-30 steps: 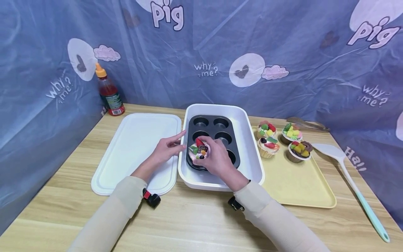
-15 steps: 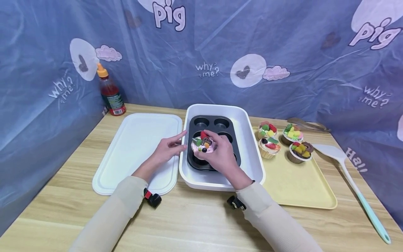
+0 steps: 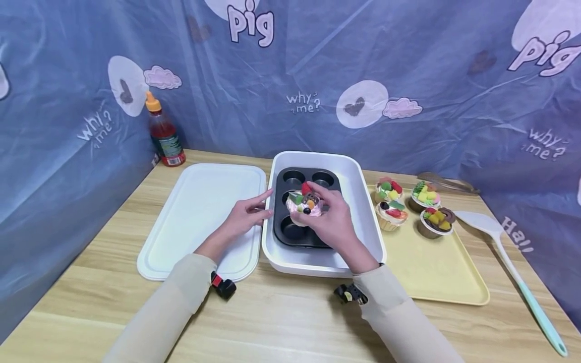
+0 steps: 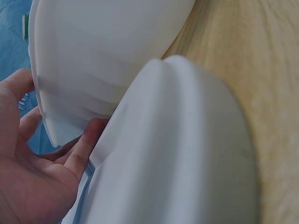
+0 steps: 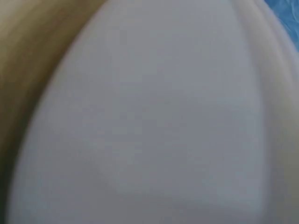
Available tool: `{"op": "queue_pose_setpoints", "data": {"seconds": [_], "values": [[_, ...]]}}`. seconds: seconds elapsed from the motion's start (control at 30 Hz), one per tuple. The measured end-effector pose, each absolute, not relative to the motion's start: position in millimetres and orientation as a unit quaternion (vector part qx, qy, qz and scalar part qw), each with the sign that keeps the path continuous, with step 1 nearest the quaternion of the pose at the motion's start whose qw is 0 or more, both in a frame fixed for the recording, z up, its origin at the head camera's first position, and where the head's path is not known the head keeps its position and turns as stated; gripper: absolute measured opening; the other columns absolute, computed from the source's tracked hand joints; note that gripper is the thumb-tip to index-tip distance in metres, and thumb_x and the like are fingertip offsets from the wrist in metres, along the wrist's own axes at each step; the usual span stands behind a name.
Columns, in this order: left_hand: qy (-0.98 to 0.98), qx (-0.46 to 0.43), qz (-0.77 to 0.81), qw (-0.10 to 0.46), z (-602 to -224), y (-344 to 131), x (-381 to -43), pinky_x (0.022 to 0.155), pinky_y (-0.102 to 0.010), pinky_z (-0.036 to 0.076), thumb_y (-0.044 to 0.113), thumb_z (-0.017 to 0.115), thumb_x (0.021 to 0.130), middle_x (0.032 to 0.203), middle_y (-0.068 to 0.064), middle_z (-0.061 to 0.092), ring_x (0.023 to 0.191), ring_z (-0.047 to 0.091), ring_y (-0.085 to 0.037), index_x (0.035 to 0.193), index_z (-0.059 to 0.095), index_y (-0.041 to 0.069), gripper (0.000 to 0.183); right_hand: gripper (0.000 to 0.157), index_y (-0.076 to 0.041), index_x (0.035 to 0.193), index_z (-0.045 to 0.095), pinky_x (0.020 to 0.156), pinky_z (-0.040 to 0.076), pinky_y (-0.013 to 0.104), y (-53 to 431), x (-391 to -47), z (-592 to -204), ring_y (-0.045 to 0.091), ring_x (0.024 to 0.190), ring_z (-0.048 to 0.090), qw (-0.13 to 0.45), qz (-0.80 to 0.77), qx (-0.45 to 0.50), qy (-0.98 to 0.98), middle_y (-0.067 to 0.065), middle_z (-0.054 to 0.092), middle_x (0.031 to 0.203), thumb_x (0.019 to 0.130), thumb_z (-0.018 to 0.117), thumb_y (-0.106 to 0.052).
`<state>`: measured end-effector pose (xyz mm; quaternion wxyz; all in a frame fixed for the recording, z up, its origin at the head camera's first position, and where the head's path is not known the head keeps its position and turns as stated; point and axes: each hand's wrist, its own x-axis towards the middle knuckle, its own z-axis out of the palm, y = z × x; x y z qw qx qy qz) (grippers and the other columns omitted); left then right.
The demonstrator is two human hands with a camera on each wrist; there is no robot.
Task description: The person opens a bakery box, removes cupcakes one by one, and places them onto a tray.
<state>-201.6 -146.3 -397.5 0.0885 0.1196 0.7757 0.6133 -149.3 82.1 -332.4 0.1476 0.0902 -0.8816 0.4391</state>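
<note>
In the head view my right hand [image 3: 336,217] pinches a cupcake [image 3: 303,206] with pink cream and fruit toppings. Its thumb and fingers are on either side, and the cupcake is held over the dark muffin tin [image 3: 283,237]. That tin lies inside a white rectangular tub [image 3: 290,268]. My left hand [image 3: 241,218] rests its fingertips against the tub's left side, fingers extended; the left wrist view shows the hand [image 4: 44,172] at the tub's pale wall [image 4: 88,51]. The right wrist view is filled by the blurred white tub wall [image 5: 149,112], with no hand showing.
At left lies a white board [image 3: 199,212], with a sauce bottle [image 3: 167,136] behind it. Several cupcakes [image 3: 392,216] sit on a yellow tray [image 3: 447,272] at right. Beyond it are a white-and-mint spatula [image 3: 522,282] and brown tongs [image 3: 447,182].
My right hand has lifted the cupcake from the front left of the muffin tin and carried it right and slightly back. The left hand stays at the tub's side.
</note>
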Motion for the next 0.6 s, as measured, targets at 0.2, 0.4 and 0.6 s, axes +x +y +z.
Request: {"op": "queue_pose_setpoints", "data": {"seconds": [0.2,0.4,0.6], "values": [[0.783,0.109,0.606,0.091,-396,-146,-201,0.077,-0.023,0.058,0.018,0.068,0.095,0.126,-0.023,0.066,0.094,0.067,-0.012,0.151,0.047,0.025,0.06,0.075,-0.016,0.138,0.064,0.081,0.045,0.035,95,-142,-315,0.026,0.097,0.055,0.151,0.433,0.107,-0.882,0.014,0.067,0.115,0.07,0.093,-0.024],[0.788,0.1,0.6,0.095,-397,-146,-203,0.079,-0.024,0.058,0.02,0.068,0.095,0.126,-0.02,0.066,0.098,0.067,-0.017,0.15,0.048,0.029,0.059,0.072,-0.017,0.139,0.063,0.081,0.047,0.034,110,-130,-306,0.023,0.099,0.055,0.13,0.421,0.098,-0.892,0.012,0.066,0.115,0.073,0.091,-0.024],[0.788,0.106,0.6,0.093,-397,-146,-202,0.079,-0.024,0.059,0.019,0.067,0.096,0.125,-0.022,0.066,0.098,0.067,-0.016,0.151,0.047,0.026,0.059,0.073,-0.021,0.144,0.058,0.089,0.054,0.044,129,-115,-301,0.023,0.111,0.055,0.113,0.414,0.063,-0.901,0.012,0.063,0.127,0.078,0.089,-0.029]]}}
